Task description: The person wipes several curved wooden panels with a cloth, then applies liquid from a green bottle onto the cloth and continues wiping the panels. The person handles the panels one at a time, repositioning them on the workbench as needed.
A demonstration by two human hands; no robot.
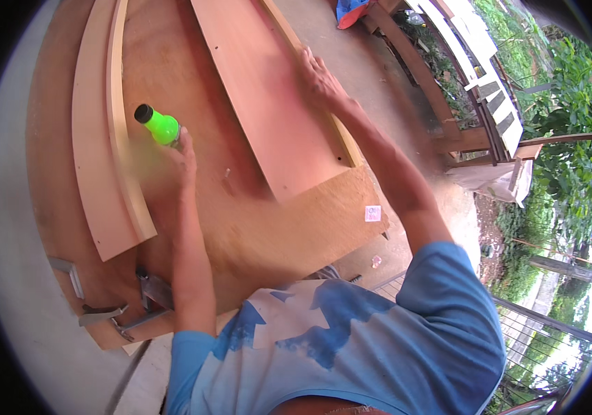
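My left hand (184, 155) is closed around a bright green plastic bottle (163, 128) with a black cap, tilted over the plywood tabletop (275, 233). My right hand (319, 78) rests on the far edge of a wide wooden board (264, 98), its fingers at the pale wood strip (347, 140) along that edge. A second board (93, 155) with a raised pale strip (119, 129) lies to the left of the bottle. Small dark holes show in both boards.
Metal tools, one like a nail gun or stapler (154, 290), lie at the table's near left corner. A small printed paper (372, 213) is on the right corner. Beyond the table are a concrete floor, a wooden rack (431, 78) and a white sack (493, 179).
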